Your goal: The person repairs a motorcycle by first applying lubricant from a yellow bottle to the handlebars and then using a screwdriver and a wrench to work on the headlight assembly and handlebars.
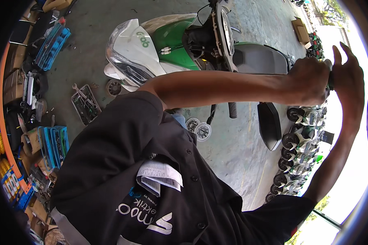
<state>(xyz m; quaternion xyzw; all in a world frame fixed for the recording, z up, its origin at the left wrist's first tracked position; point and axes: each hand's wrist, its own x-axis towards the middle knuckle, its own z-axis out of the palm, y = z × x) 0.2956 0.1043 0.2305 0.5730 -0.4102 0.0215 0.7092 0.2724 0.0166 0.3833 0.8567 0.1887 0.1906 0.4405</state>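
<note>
My left arm reaches across to the right side of the head view, and my left hand (308,81) is closed in a fist. A small dark thing (330,75) sticks out at its knuckles, mostly covered; its kind I cannot tell. Right beside it, my right hand (348,75) is raised with fingers spread apart, its palm side close to the dark thing. Behind my left arm stands a white and green scooter (173,45) with a grey-black seat (259,59). Its black mirror (270,126) shows below my left forearm.
On the floor at left lies an open tray of wrenches (86,104). Blue tool cases (53,47) and cardboard boxes line an orange-framed shelf (6,102). Metal discs (202,131) rest by my body. Several scooters (300,141) stand in a row at right.
</note>
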